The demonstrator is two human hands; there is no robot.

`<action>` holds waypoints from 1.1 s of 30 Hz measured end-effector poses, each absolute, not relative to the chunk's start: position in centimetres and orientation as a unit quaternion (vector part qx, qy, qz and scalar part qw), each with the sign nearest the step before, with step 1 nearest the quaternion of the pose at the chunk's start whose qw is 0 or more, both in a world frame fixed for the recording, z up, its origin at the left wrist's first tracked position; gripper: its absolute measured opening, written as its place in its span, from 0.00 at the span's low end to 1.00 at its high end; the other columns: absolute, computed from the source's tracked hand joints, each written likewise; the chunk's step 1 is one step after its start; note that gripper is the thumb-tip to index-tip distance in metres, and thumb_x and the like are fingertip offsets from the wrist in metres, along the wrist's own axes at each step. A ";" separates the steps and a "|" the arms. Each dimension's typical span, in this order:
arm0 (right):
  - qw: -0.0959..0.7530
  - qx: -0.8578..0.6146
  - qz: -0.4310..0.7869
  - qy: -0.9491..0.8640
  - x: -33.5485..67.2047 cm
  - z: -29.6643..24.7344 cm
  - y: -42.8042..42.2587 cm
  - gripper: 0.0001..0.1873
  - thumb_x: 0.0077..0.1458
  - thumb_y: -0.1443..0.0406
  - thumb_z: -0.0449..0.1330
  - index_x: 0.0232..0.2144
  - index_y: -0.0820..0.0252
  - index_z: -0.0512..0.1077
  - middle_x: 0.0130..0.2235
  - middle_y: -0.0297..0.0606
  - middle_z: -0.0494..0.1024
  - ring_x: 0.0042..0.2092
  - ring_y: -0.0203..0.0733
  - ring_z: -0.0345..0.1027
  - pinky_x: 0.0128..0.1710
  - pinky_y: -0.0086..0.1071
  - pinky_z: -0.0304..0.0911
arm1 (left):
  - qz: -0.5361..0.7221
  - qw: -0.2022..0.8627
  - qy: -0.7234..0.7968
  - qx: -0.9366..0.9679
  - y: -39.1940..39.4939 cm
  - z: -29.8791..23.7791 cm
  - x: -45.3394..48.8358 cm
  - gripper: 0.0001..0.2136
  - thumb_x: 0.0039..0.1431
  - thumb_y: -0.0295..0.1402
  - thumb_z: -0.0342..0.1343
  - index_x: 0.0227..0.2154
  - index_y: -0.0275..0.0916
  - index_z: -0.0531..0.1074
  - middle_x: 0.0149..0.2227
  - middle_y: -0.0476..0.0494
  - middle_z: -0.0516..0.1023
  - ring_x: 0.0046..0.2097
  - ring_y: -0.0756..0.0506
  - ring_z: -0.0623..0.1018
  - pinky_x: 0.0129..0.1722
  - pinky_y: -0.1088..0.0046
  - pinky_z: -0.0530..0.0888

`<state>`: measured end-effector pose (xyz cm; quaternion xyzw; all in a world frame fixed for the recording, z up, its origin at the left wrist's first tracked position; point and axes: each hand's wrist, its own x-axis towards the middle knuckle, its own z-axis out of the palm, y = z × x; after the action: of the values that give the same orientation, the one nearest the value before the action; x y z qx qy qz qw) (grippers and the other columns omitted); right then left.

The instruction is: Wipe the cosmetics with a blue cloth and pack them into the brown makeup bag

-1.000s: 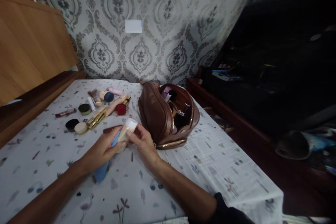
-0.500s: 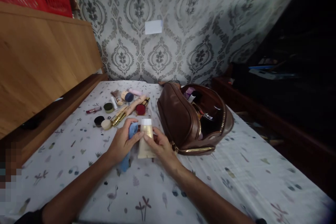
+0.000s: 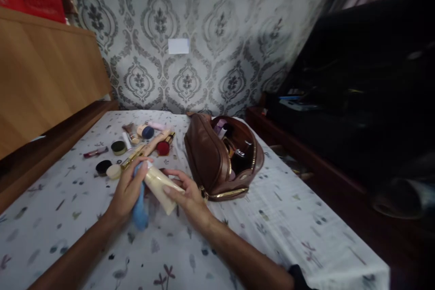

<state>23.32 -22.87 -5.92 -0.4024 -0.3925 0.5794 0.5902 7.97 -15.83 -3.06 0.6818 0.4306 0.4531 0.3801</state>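
Bedsheet (image 3: 268, 231) beneath us: our left hand (image 3: 127, 190) clenches a blue cloth (image 3: 139, 210) against a cream tube (image 3: 158, 188), now tilted, which our right hand (image 3: 186, 197) grasps.

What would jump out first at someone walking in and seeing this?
The brown leather toiletry bag stands out first, lying unzipped on the printed bedsheet, right of centre, with bottles inside. In front of it, the left hand presses a blue cloth against a cream tube, which the right hand steadies. Small cosmetics lie scattered behind the hands, before grey damask wallpaper.
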 end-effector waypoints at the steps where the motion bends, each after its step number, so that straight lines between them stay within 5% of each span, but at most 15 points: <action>1: 0.605 -0.398 0.568 -0.392 23.2 -5.6 -23.2 0.34 0.42 0.49 0.72 0.48 0.56 0.71 0.37 0.34 0.77 0.35 0.37 0.70 0.36 0.29 0.65 | 0.465 0.388 0.438 0.665 -15.9 -2.9 8.0 0.22 0.62 0.53 0.49 0.43 0.40 0.74 0.40 0.44 0.77 0.43 0.42 0.75 0.41 0.70 0.72; 6: 0.635 -0.409 0.459 -0.467 23.6 -4.0 -25.4 0.25 0.51 0.51 0.67 0.46 0.57 0.72 0.40 0.36 0.75 0.33 0.35 0.67 0.31 0.28 0.66 | 0.469 0.416 0.429 0.650 -16.7 -2.6 8.2 0.22 0.61 0.53 0.50 0.45 0.41 0.73 0.45 0.43 0.76 0.43 0.41 0.75 0.36 0.71 0.73; 13: 0.644 -0.506 0.330 -0.469 28.4 1.1 -28.7 0.23 0.57 0.49 0.60 0.43 0.62 0.71 0.28 0.32 0.70 0.26 0.32 0.61 0.25 0.26 0.62 | 0.383 0.390 0.354 0.759 -18.9 -0.3 10.8 0.19 0.65 0.48 0.49 0.51 0.44 0.71 0.44 0.44 0.77 0.38 0.43 0.77 0.30 0.73 0.73; 18: 0.627 -0.575 0.175 -0.495 33.6 6.1 -30.3 0.21 0.58 0.48 0.60 0.35 0.61 0.70 0.24 0.32 0.71 0.24 0.33 0.62 0.22 0.26 0.58 | 0.386 0.304 0.244 0.836 -19.2 3.0 14.5 0.15 0.68 0.41 0.47 0.52 0.41 0.69 0.46 0.42 0.79 0.44 0.44 0.79 0.42 0.71 0.76; 26: 0.382 -0.694 -0.028 -0.610 39.0 9.7 -29.7 0.13 0.59 0.56 0.56 0.31 0.60 0.68 0.26 0.33 0.71 0.27 0.35 0.62 0.25 0.27 0.56 | 0.364 0.027 0.042 0.930 -17.0 2.2 19.6 0.12 0.68 0.29 0.47 0.48 0.36 0.72 0.50 0.36 0.77 0.54 0.41 0.74 0.50 0.63 0.76; 33: 0.104 -0.732 -0.065 -0.670 39.3 9.6 -27.0 0.09 0.58 0.67 0.54 0.25 0.58 0.62 0.22 0.29 0.67 0.22 0.32 0.53 0.24 0.28 0.48 | 0.389 -0.026 0.004 0.921 -16.1 1.1 19.8 0.12 0.64 0.23 0.48 0.47 0.34 0.72 0.50 0.36 0.76 0.56 0.39 0.73 0.48 0.64 0.79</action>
<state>39.26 -26.98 9.57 -0.7320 -0.6703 -0.0649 0.1038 19.83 -16.13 1.12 0.9210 0.0041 0.3888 -0.0256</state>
